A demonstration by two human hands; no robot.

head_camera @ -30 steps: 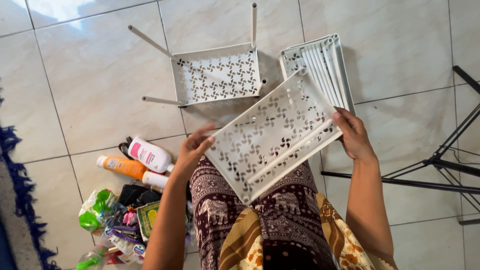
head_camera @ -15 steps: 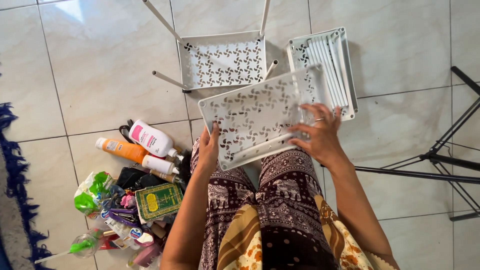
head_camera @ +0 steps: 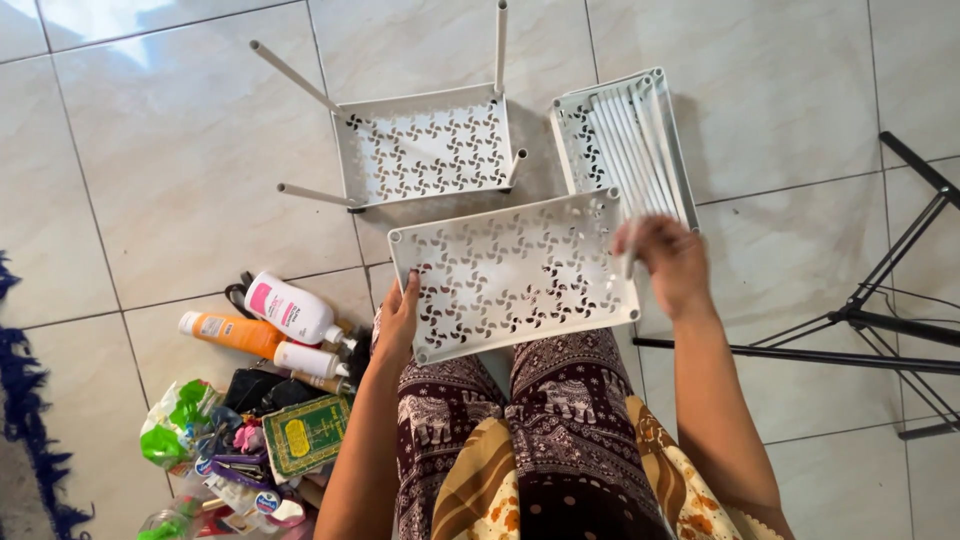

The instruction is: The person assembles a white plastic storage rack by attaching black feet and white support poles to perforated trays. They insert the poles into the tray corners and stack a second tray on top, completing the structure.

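White-pink bottle, orange tube, floor left

Matt white, seemingly plastic perforated shelf panel; glossy floor tiles.

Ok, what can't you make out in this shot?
Head view only:
- Right hand: motion-blurred, so whether it grips a white rod is unclear.
- Shelf panel: its underside faces away.
- Pile of toiletries: items overlap, and the bottom edge cuts it off.
- Black stand: cut off by the right edge.
- Left hand: palm hidden under the panel edge.
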